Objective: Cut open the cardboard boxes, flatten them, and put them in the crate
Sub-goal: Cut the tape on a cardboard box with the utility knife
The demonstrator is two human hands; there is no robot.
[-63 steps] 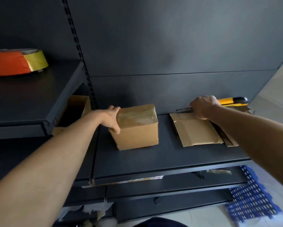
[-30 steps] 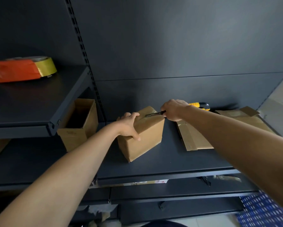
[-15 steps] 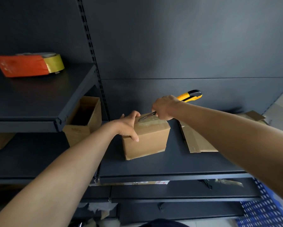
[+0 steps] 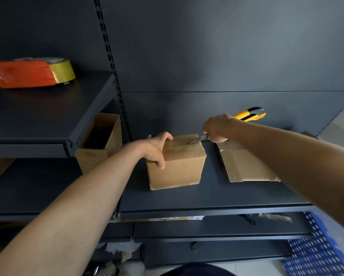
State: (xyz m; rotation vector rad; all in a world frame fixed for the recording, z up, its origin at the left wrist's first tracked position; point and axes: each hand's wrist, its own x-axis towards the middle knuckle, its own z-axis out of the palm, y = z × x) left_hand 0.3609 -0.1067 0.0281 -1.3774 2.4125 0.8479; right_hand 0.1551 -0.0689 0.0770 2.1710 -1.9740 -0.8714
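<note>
The left hand (image 4: 157, 148) grips the top left edge of the sealed cardboard box (image 4: 177, 166), thumb down its front and fingers curled over the lid. Just right of it, the right hand (image 4: 216, 128) is clamped round a yellow utility knife (image 4: 248, 114) whose blade tip touches the box's taped seam. Flattened cardboard (image 4: 244, 166) lies on the shelf (image 4: 207, 196) beneath that hand's wrist.

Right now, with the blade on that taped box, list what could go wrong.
1. The knife in the right hand has its blade at the right end of the tape seam. The left hand grips the taped box at the seam's other end, so a slip along it could reach those fingers.
2. Only that one hand steadies the box on the shelf; blade pressure might skid or tip it.
</note>
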